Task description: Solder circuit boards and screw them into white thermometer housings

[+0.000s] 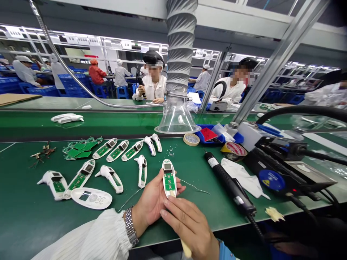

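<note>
My left hand [150,198] is wrapped round a white ear-thermometer shell [169,177], fitted with a green circuit board and a small grey display. The shell lies face up, its display end pointing away from me. My right hand [191,222] presses its closed fingers against the near end of that shell. A pale yellow covering shows by the fingers there, partly hidden. To the left lie several similar open shells with boards [81,177], some with a pointed probe. A white cover [91,198] with a display window rests in front of them.
An electric screwdriver [229,184] lies at right, beside a white cloth [241,177] and a black soldering station [260,169]. A round dish of screws [191,139] sits under a clear extraction hood [177,121]. Bare green boards [81,148] are piled at back left. Co-workers sit opposite.
</note>
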`<state>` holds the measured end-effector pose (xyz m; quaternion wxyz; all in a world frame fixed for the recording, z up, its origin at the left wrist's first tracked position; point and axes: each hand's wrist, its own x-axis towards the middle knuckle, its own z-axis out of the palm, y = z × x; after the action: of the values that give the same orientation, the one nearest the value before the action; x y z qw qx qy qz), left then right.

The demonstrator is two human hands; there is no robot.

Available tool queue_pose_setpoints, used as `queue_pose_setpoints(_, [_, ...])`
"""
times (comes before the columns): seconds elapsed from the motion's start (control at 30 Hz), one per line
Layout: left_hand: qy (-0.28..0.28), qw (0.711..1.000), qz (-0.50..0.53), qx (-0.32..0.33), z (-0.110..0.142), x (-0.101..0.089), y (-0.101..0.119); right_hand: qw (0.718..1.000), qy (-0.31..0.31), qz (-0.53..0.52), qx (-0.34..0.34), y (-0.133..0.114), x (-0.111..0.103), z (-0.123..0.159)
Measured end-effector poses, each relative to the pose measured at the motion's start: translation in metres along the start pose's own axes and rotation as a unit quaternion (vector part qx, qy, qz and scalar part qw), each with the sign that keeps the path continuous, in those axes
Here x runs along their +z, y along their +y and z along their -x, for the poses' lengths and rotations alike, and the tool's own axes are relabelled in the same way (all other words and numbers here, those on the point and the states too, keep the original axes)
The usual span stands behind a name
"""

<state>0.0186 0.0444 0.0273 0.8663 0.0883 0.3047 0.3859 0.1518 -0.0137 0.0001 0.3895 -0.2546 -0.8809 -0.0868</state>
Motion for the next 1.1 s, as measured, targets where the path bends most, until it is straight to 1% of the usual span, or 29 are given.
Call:
queue_pose_setpoints(0.07, [0.001, 1.0, 0.006, 0.01, -0.001, -0.001, 0.001, 1.0, -0.005, -0.016, 0.002, 0.003, 0.002, -0.004])
queue_pose_setpoints(0.23, [-0.023, 1.0, -0.003, 0.02, -0.004, -0.004, -0.002, 0.998, 0.025, -0.023, 0.05, 0.008, 0.015, -0.001])
queue_pose_setpoints(0.33, [-0.012, 0.999, -0.031, 0.031, -0.004, -0.004, -0.005, 0.998, 0.017, -0.019, 0.055, 0.007, 0.016, 0.0])
queue_pose_setpoints(0.4, [-0.01, 0.998, -0.041, 0.048, -0.004, -0.002, -0.006, 0.997, 0.025, -0.029, 0.068, 0.007, 0.013, -0.002])
queue_pose_setpoints(0.53, [-0.03, 0.997, -0.018, 0.07, 0.0, 0.004, -0.007, 0.991, 0.071, -0.058, 0.1, 0.007, 0.004, -0.007])
queue_pose_setpoints(0.63, [-0.024, 0.997, -0.037, 0.066, 0.001, 0.005, -0.007, 0.992, 0.063, -0.064, 0.089, 0.001, 0.0, -0.006])
queue_pose_setpoints(0.7, [-0.012, 0.995, -0.059, 0.076, 0.0, 0.003, -0.007, 0.993, 0.062, -0.063, 0.084, -0.003, -0.006, -0.001])
queue_pose_setpoints(0.77, [-0.005, 0.99, -0.09, 0.11, -0.003, -0.002, -0.007, 0.99, 0.083, -0.055, 0.099, -0.004, -0.015, 0.006])
queue_pose_setpoints(0.83, [-0.008, 0.98, -0.133, 0.148, -0.006, -0.007, -0.007, 0.984, 0.1, -0.041, 0.139, 0.005, -0.026, 0.014])
queue_pose_setpoints(0.9, [-0.021, 0.969, -0.183, 0.163, -0.008, -0.01, -0.006, 0.981, 0.074, -0.021, 0.177, 0.022, -0.036, 0.02])
queue_pose_setpoints(0.93, [-0.027, 0.964, -0.206, 0.165, -0.007, -0.012, -0.006, 0.982, 0.042, -0.009, 0.186, 0.033, -0.042, 0.022])
queue_pose_setpoints(1.03, [-0.033, 0.952, -0.256, 0.164, -0.005, -0.012, -0.006, 0.981, -0.067, 0.068, 0.169, 0.062, -0.057, 0.021])
queue_pose_setpoints(1.1, [-0.031, 0.948, -0.276, 0.156, -0.002, -0.011, -0.006, 0.975, -0.099, 0.127, 0.152, 0.076, -0.069, 0.018])
